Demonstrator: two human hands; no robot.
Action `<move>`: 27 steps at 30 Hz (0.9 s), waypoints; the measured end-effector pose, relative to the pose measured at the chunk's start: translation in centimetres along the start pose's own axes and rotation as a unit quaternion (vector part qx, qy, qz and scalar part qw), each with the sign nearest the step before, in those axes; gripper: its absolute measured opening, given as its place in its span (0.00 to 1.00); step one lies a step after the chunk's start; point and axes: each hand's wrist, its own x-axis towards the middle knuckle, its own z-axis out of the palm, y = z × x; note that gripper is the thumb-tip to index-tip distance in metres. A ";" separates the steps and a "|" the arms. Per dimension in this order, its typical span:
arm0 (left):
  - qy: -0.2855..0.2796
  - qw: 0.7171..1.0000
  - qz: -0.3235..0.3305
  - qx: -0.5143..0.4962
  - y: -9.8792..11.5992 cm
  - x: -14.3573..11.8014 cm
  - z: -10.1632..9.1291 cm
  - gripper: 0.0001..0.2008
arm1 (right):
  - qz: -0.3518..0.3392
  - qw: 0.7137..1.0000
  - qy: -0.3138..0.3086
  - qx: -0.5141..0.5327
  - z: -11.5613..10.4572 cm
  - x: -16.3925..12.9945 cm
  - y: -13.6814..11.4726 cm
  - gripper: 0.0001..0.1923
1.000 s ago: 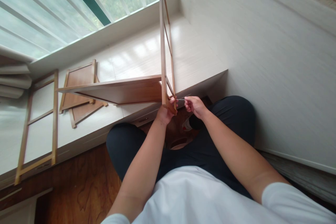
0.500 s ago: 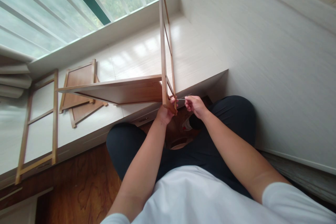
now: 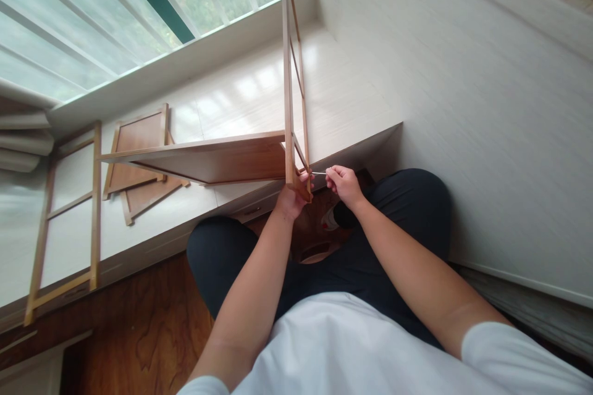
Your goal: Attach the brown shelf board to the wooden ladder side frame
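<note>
Since a second ago the right hand (image 3: 341, 185) has lifted very slightly toward the wooden frame, and little else has shifted; seen from above, a seated person in dark trousers and a white shirt works at the edge of a pale window ledge (image 3: 241, 99); the left hand (image 3: 293, 196) is clamped around the bottom corner of an upright wooden frame (image 3: 288, 74), a slim ladder-like side piece rising toward twelve o'clock in the view; a flat brown shelf board (image 3: 208, 157) meets that frame at its lower end and stretches away toward nine o'clock, held level just above the ledge; the right hand sits at three o'clock from the frame corner, fingers pinched together on a thin metal tool (image 3: 319, 173) whose tip touches the frame; at nine o'clock on the ledge lie two stacked brown panels (image 3: 141, 166), and further toward eight o'clock a second ladder-like frame (image 3: 69, 216) lies flat; a window (image 3: 115, 6) with pale bars fills the ten o'clock corner; a white wall (image 3: 463, 105) runs along the right.
</note>
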 end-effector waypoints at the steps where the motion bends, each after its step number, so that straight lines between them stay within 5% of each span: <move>1: 0.000 1.000 0.000 0.000 0.0 0.0 0.0 0.09 | -0.013 1.000 -0.008 -0.016 0.0 -0.1 0.0 0.19; 14: 0.006 1.000 -0.001 0.000 0.0 0.0 0.0 0.10 | -0.122 0.982 -0.005 -0.143 -0.5 -0.7 -0.4 0.19; 27: 0.005 1.000 0.000 -0.002 -0.1 0.1 -0.1 0.09 | -0.153 0.975 0.011 -0.161 -0.6 -1.0 -0.7 0.19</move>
